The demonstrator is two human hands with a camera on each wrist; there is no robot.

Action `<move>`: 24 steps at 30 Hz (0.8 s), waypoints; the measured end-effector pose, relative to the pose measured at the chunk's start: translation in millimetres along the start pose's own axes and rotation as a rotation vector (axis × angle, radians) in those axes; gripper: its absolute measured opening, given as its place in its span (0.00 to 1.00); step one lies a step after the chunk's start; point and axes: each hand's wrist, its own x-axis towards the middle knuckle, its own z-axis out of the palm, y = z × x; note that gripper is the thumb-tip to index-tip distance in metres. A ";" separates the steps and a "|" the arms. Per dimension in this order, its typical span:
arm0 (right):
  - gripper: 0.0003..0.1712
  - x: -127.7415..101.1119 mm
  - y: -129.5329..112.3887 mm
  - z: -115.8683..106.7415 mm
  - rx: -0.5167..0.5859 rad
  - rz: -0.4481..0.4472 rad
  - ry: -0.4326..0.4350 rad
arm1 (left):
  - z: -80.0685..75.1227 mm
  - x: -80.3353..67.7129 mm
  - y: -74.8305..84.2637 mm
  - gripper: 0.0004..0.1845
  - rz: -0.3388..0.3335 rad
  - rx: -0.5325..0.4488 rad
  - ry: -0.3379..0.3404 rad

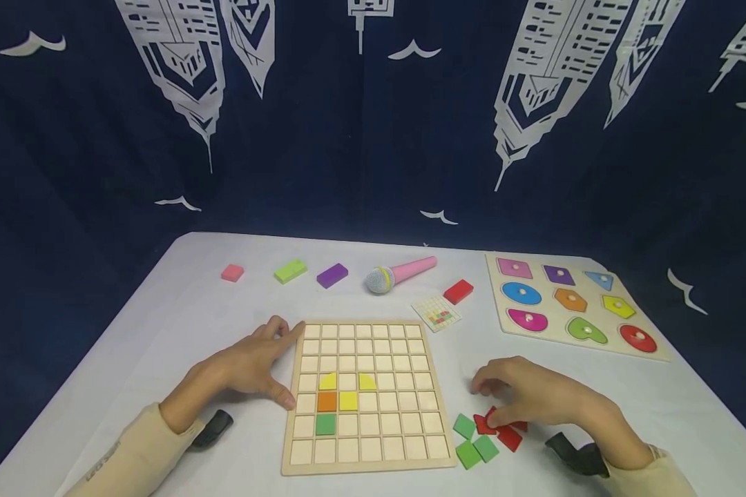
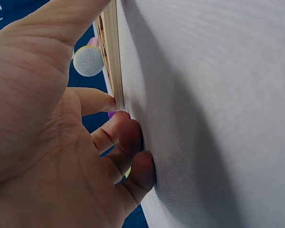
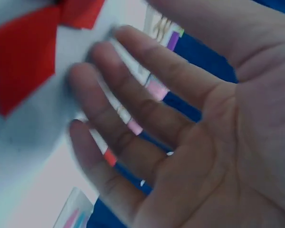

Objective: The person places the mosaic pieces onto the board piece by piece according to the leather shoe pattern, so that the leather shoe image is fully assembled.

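Note:
A square wooden grid board [image 1: 399,428] lies flat on the table. Several tiles sit in its cells: two yellow quarter-circles, a yellow square [image 1: 348,400], an orange square [image 1: 327,401] and a green square [image 1: 326,424]. With thumb and index finger spread apart, my left hand [image 1: 251,362] touches the board's left edge; its other fingertips rest on the cloth in the left wrist view. My right hand [image 1: 534,391] hovers over loose red tiles [image 1: 509,437], its thumb right at one, fingers loosely bent and none gripped between them. Loose green tiles [image 1: 469,455] lie beside the red ones.
Behind the board lie a small pattern card [image 1: 436,313], a pink toy microphone [image 1: 404,272] and red [image 1: 458,291], purple [image 1: 332,275], green [image 1: 290,271] and pink [image 1: 233,273] blocks. A shape puzzle board [image 1: 543,293] sits at back right, before a dark curtain [image 1: 348,138].

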 end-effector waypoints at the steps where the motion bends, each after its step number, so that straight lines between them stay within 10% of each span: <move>1: 0.27 -1.1 1.9 -1.7 0.014 0.017 -0.010 | -0.1 0.0 0.2 0.69 -0.002 0.000 0.000; 24: 0.16 -2.5 13.3 -3.3 0.075 -0.031 -0.067 | 0.6 1.0 0.3 0.70 -0.002 0.017 0.003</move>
